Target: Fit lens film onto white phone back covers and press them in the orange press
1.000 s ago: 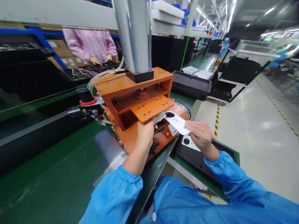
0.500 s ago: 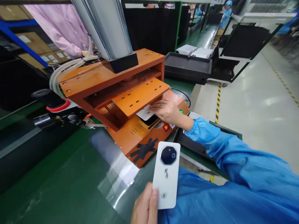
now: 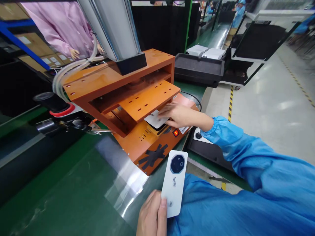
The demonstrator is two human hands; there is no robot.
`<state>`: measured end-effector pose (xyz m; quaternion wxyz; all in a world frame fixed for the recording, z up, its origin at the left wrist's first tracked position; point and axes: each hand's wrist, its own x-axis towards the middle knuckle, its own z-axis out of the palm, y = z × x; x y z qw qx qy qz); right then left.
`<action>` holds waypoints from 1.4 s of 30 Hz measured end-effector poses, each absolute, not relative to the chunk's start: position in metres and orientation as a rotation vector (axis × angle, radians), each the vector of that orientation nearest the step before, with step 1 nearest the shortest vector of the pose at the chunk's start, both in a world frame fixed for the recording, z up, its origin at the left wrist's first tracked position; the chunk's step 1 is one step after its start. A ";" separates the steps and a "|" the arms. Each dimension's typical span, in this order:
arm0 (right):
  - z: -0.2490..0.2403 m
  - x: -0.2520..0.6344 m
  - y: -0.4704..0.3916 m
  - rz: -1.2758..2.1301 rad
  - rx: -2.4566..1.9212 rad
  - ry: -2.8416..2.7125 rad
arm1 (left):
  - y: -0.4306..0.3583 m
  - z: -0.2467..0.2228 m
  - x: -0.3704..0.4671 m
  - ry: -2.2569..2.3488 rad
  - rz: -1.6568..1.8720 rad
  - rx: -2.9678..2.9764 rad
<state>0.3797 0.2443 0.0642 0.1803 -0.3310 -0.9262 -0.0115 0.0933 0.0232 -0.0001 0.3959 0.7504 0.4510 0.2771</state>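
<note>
My left hand [image 3: 153, 214] is closed on the lower left edge of a white phone [image 3: 175, 188]. Its back faces me, with a dark octagonal camera ring at the top and black writing below. Under the raised plate [image 3: 150, 101] of an orange press [image 3: 115, 75], my right hand [image 3: 176, 114] is closed at the right edge of a second white phone [image 3: 155, 118]. Dark marks show on that phone, which lies over a black bed in the press base; its far end is hidden by the plate and my fingers.
Right of the press, a black tray [image 3: 216, 155] holds another white phone [image 3: 200, 136], partly behind my sleeve. A red lit switch [image 3: 175, 133] sits on the press front. Hoses [image 3: 60, 78] run at left. A person in pink [image 3: 61, 29] stands behind.
My right wrist has shifted slightly right and up, uncovering more of the phone in the press and the one in the tray. The left phone has tilted a little. The pink-clad person's hands now show.
</note>
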 end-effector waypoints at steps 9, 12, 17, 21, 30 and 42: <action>0.044 0.379 0.219 -0.046 -1.099 -2.465 | 0.055 -0.017 0.103 1.088 0.795 2.610; 0.017 0.395 0.190 -0.124 -1.212 -2.068 | 0.061 -0.021 0.108 1.194 0.842 2.720; -0.039 0.436 0.148 -0.260 -1.503 -1.623 | 0.069 -0.026 0.110 1.350 0.863 2.742; -0.063 0.455 0.141 -0.312 -1.568 -1.737 | 0.074 -0.035 0.105 1.318 0.901 2.867; -0.065 0.461 0.146 -0.412 -1.605 -1.889 | 0.077 -0.031 0.107 1.412 0.886 2.901; -0.047 0.440 0.011 2.015 -0.915 -1.287 | 0.019 -0.022 0.175 1.178 0.747 2.890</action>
